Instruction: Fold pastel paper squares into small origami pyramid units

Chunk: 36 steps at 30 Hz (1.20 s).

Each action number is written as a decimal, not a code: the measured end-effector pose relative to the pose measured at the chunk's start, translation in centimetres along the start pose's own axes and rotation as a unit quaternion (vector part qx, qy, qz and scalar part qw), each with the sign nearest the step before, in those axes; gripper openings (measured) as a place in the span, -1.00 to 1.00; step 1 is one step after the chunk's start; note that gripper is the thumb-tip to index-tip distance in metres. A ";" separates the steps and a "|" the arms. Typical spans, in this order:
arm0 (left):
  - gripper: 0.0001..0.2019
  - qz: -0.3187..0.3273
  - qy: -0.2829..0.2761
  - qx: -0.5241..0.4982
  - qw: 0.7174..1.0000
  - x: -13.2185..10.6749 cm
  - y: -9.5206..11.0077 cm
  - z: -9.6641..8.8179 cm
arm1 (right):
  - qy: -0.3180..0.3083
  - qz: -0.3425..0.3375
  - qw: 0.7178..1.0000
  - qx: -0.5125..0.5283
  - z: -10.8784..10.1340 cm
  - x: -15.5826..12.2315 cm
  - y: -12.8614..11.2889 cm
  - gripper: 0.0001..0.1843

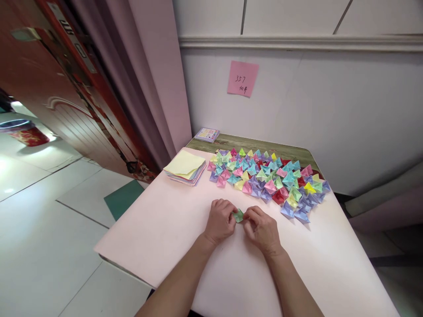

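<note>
A small green folded paper point(238, 215) is held low over the pale pink tabletop point(148, 233), near its middle. My left hand point(220, 221) pinches its left side, with the fingers curled in. On the opposite side, my right hand point(263, 229) has thumb and fingertips closed at the paper's edge. The fingers partly cover the folds. Just beyond my hands spreads a large group of folded paper boats point(261, 175) in purple, blue, pink, green, yellow and red. A stack of square paper sheets point(185, 164), pale yellow on top, lies at the back left.
A small printed pack point(207, 134) rests on the wood-patterned back strip point(264, 143) against the wall. A pink note point(243, 79) with handwriting is stuck above. To the left are a purple curtain point(148, 66), a red door point(59, 83) and a bin point(24, 132) on the floor.
</note>
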State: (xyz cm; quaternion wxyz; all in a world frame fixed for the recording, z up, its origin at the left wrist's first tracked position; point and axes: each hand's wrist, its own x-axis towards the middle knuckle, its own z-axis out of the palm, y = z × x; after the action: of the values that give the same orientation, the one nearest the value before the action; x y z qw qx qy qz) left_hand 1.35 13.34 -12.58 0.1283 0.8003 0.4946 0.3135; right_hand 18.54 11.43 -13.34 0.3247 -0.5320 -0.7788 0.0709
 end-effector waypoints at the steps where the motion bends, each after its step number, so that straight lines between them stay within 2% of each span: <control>1: -0.84 -0.002 0.002 0.005 1.000 0.0 0.0 0.0 | 0.004 0.002 1.000 -0.008 0.0 0.0 -0.1 -0.88; 8: -0.91 -0.007 0.012 0.050 0.999 -0.4 0.5 0.4 | 0.033 0.047 0.995 -0.077 0.9 -0.2 -0.6 -0.83; 12: -0.89 -0.009 0.003 0.063 0.998 -0.5 1.0 0.6 | 0.019 0.097 0.990 -0.101 1.6 -0.2 -1.5 -0.92; 17: -0.86 -0.014 -0.011 0.069 0.997 -0.5 1.1 0.7 | 0.003 0.155 0.979 -0.130 2.1 -0.1 -2.5 -0.83; 24: -0.87 -0.020 -0.042 0.103 0.994 -0.2 1.5 0.2 | -0.028 0.181 0.973 -0.140 2.4 0.3 -2.3 -0.90; 26: -0.87 -0.028 -0.065 0.129 0.989 0.2 1.8 -0.1 | -0.036 0.184 0.975 -0.121 2.4 0.4 -2.1 -0.89; 30: -0.82 -0.061 -0.149 0.170 0.972 1.6 2.4 -0.7 | -0.048 0.187 0.978 -0.085 2.1 0.5 -1.9 -0.87; 33: -0.79 -0.082 -0.215 0.188 0.955 3.0 2.9 -1.1 | -0.058 0.193 0.976 -0.081 1.9 0.6 -2.0 -0.88; 36: -0.79 -0.082 -0.253 0.200 0.943 4.3 3.3 -1.5 | -0.069 0.196 0.974 -0.090 1.8 0.8 -2.2 -0.89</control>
State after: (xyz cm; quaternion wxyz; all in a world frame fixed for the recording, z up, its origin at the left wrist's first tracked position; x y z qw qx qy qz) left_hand 4.12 15.39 -8.14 0.1120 0.8190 0.5626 -0.0164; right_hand 15.62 11.62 -13.38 0.2007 -0.6951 -0.6831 0.0992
